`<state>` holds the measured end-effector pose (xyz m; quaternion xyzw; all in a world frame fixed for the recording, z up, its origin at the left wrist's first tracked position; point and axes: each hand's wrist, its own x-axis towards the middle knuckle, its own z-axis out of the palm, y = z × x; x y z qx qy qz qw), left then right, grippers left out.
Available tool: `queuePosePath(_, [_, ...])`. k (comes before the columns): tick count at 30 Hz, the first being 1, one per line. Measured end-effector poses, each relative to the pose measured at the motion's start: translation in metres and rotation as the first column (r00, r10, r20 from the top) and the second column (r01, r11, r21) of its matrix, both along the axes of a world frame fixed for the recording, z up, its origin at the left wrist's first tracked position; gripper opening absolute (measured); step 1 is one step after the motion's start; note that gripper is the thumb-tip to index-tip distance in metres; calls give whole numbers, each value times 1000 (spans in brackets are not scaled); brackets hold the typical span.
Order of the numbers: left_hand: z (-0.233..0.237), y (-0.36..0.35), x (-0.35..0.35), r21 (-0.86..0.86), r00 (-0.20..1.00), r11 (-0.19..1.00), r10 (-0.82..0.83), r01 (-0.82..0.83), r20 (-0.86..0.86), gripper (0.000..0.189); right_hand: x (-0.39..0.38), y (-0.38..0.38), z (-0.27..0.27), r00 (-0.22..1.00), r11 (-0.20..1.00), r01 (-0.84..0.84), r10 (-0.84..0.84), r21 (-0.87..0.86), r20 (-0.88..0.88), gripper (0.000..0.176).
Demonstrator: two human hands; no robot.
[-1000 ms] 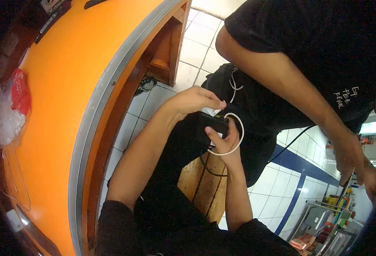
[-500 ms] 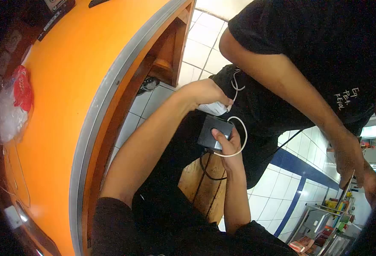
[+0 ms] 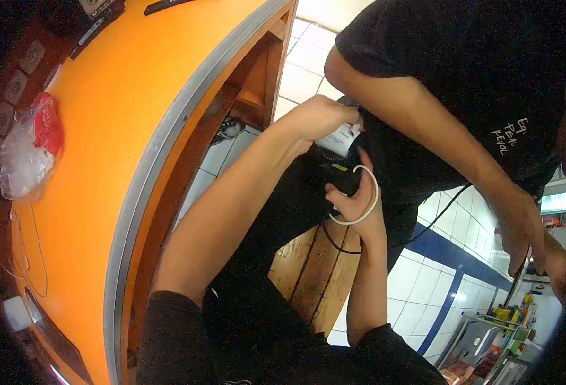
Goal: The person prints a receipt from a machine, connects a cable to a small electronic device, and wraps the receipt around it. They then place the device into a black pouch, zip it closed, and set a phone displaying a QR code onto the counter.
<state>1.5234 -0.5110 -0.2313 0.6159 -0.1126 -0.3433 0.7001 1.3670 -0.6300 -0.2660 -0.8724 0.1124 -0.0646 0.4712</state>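
Note:
A white object with printed text [image 3: 342, 138] is gripped by my left hand [image 3: 321, 122]. Just below it, my right hand [image 3: 361, 204] holds a dark box [image 3: 337, 176], its thumb on the near side and a finger stretched along the far edge. A small yellow-green mark shows on the dark box, whose outline blends into the black clothing behind. The white cable [image 3: 376, 192] loops around my right hand. A black cable [image 3: 336, 246] hangs beneath that hand.
An orange table [image 3: 135, 77] with a grey edge fills the left side, bearing a plastic bag [image 3: 29, 154]. A wooden bench [image 3: 308, 269] is below my hands. Another person in black [image 3: 450, 122] is close on the right, and a cluttered rack [image 3: 488, 340] stands beyond.
My left hand has moved up and right with the white object, whose printed side now shows more. My right hand has moved up slightly and the dark box has turned.

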Motion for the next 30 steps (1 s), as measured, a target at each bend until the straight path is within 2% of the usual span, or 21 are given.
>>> queuePosePath(1, [3, 1, -1, -107, 999, 994, 26, -22, 32, 17, 1, 1, 1, 998, 997, -20, 24, -75, 51, 80])
queuePosePath(2, [-7, 0, 3, -108, 999, 994, 26, -22, 34, 17, 2, 1, 2, 994, 988, -36, 51, -150, 97, 75])
queuePosePath(4, [-23, 3, 2, -109, 903, 968, -166, 226, 396, 17, -3, 1, 3, 994, 988, -70, 81, -141, 75, 74])
queuePosePath(5, [-23, 6, -8, -70, 960, 974, -196, 214, 202, 17, -6, 3, 0, 992, 988, -99, 107, -120, 63, 73])
queuePosePath(6, [-22, 9, -11, 79, 940, 961, -275, 264, 200, 18, -9, 3, -3, 990, 987, -127, 132, -96, 50, 72])
queuePosePath(8, [-25, 14, -18, 115, 948, 949, -304, 293, 95, 20, -13, -1, -24, 979, 988, -145, 151, -57, 135, 81])
queuePosePath(10, [-31, 20, -21, 93, 933, 935, -350, 342, 89, 21, -18, 4, -34, 980, 948, -160, 120, 277, 157, 89])
queuePosePath(12, [-40, 27, -21, 76, 916, 919, -393, 387, 85, 22, -17, 9, -36, 983, 935, -145, 99, 324, 153, 92])
queuePosePath(14, [-47, 35, -18, -34, 913, 916, -394, 399, 102, 23, -12, 10, -41, 983, 899, -140, 76, 416, 166, 91])
queuePosePath(18, [-52, 39, -9, -33, 896, 896, -441, 442, 50, 24, -16, 14, -50, 978, 931, -50, -27, 362, 205, 90])
queuePosePath(19, [-49, 38, -7, -36, 897, 897, -439, 441, 48, 24, -18, 7, -63, 977, 992, -50, 25, 112, 213, 85])
queuePosePath(20, [-43, 36, -1, 108, 837, 851, -525, 514, 154, 27, -19, 12, -56, 978, 993, -51, 27, 110, 207, 85])
queuePosePath(21, [-37, 34, 3, 257, 754, 790, -611, 557, 242, 30, -21, 20, -46, 992, 954, 10, -48, 299, 121, 81])
queuePosePath(22, [-34, 30, 5, 252, 757, 791, -608, 557, 239, 30, -22, 25, -41, 994, 878, 84, -107, 471, 21, 77])
queuePosePath(24, [-25, 21, 9, 530, 535, 650, -756, 545, 377, 35, -19, 26, -49, 994, 901, 47, -83, 430, 65, 71])
queuePosePath(25, [-18, 20, 7, 561, 520, 634, -768, 533, 373, 33, -18, 28, -52, 991, 910, 25, -76, 413, 106, 69])
queuePosePath(26, [-22, 22, 9, 562, 521, 633, -769, 533, 372, 33, -18, 30, -56, 986, 919, 5, -69, 394, 149, 66])
queuePosePath(27, [-28, 23, 12, 479, 551, 681, -731, 554, 402, 31, -17, 30, -62, 986, 918, 7, -71, 397, 148, 66])
queuePosePath(28, [-33, 24, 14, 391, 581, 722, -691, 570, 429, 29, -17, 30, -67, 986, 896, 14, -87, 443, 145, 65])
queuePosePath(29, [-37, 28, 15, 395, 577, 718, -696, 573, 428, 29, -17, 29, -69, 984, 873, 22, -104, 488, 143, 64])
queuePosePath(30, [-42, 34, 14, 268, 659, 768, -638, 582, 398, 28, -16, 30, -70, 983, 871, 27, -112, 490, 145, 64])
